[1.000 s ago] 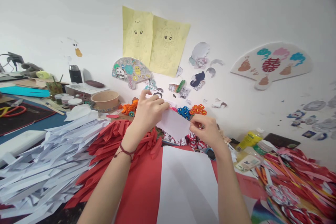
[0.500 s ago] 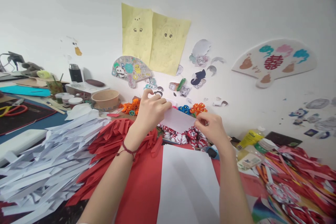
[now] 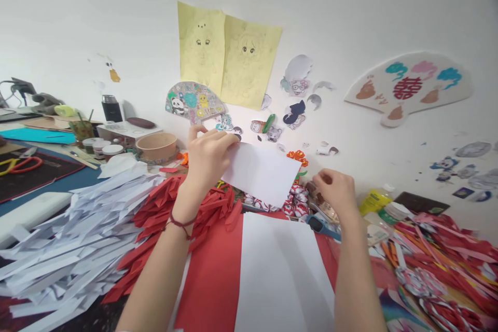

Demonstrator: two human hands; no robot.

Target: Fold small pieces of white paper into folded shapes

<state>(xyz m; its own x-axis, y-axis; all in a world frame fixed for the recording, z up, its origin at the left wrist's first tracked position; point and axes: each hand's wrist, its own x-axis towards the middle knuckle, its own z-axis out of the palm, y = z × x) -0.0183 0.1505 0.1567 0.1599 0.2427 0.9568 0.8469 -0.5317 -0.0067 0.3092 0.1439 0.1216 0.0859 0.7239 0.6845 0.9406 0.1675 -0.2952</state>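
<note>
My left hand (image 3: 212, 158) pinches the upper left corner of a white sheet of paper (image 3: 262, 174), held up and tilted above the table. To the right of the sheet and apart from it, my right hand (image 3: 336, 192) is closed, with its fingers curled in and nothing visible in them. Below the raised sheet lie red-and-white folded pieces (image 3: 298, 202) and an orange flower-like piece (image 3: 298, 158). A larger white paper (image 3: 282, 275) lies flat between my forearms, on top of red paper (image 3: 212, 275).
Piles of white folded strips (image 3: 81, 238) and red folded strips (image 3: 155, 218) spread to the left. Scissors (image 3: 25, 165) and a tan bowl (image 3: 156, 146) lie beyond them. At right are a yellow bottle (image 3: 375, 199), a blue watch (image 3: 317, 224) and ribbons (image 3: 447, 254).
My right hand has let go of the sheet's right side and moved right. My left hand has shifted left with the sheet, which now shows more of its face.
</note>
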